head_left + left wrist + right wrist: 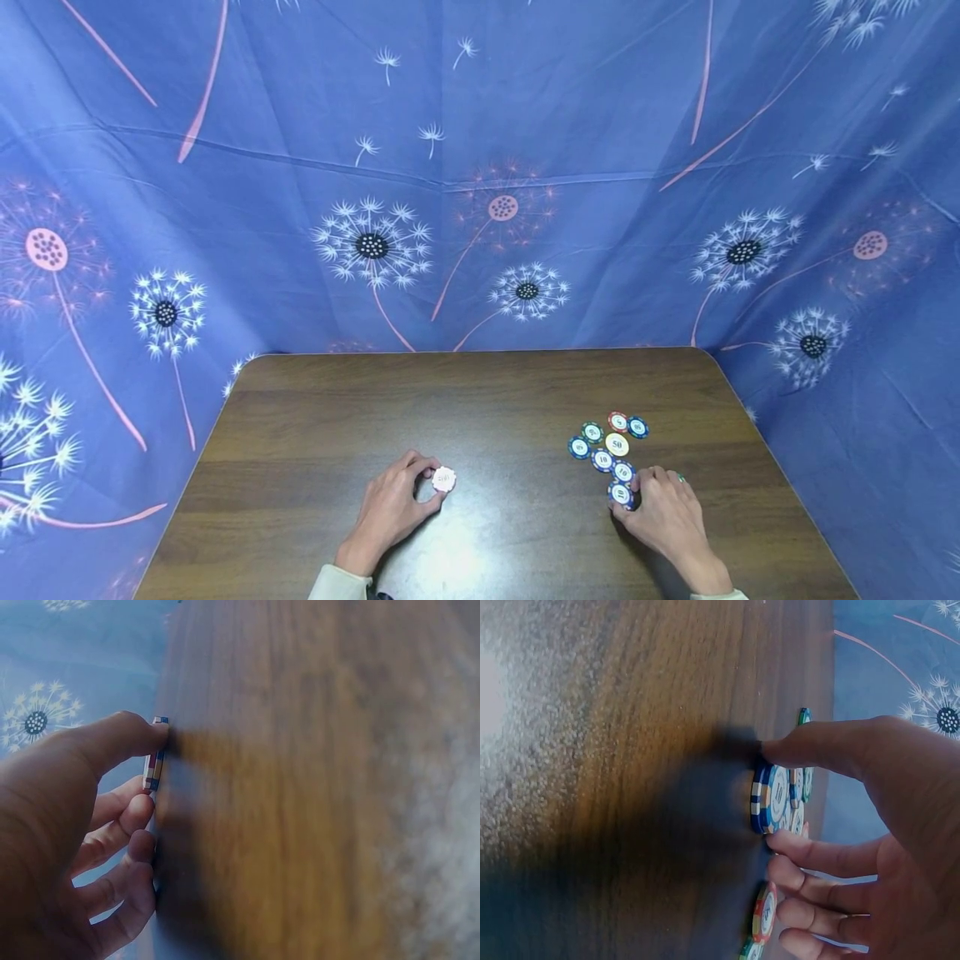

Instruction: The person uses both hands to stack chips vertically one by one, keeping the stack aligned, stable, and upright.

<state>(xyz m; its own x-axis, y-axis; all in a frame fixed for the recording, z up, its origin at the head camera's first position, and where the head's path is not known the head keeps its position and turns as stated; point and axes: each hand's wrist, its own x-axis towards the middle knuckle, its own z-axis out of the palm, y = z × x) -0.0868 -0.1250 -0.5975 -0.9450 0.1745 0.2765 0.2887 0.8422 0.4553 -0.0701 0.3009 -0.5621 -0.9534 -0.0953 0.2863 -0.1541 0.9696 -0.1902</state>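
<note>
My left hand (pixel 393 504) pinches a small stack of poker chips (pixel 443 479) by its edges, thumb on one side and fingers on the other. The top chip is whitish; in the left wrist view the stack's rim (pixel 155 754) shows white, red and blue bands. At the right, my right hand (pixel 666 510) holds a blue chip (pixel 620 494) marked 10 between thumb and index finger. Its blue-and-white rim (pixel 760 799) looks thick; whether there are two chips cannot be told. Below the other right fingers, a red chip (pixel 765 911) and a green chip (pixel 751 949) show.
Beyond the right hand lies a loose cluster: a yellowish 50 chip (pixel 617 444), a red chip (pixel 618 421), a green chip (pixel 592 432) and several blue chips (pixel 602 460). The brown wooden table (pixel 450 392) meets a blue dandelion-print cloth (pixel 450 208) at its back and sides.
</note>
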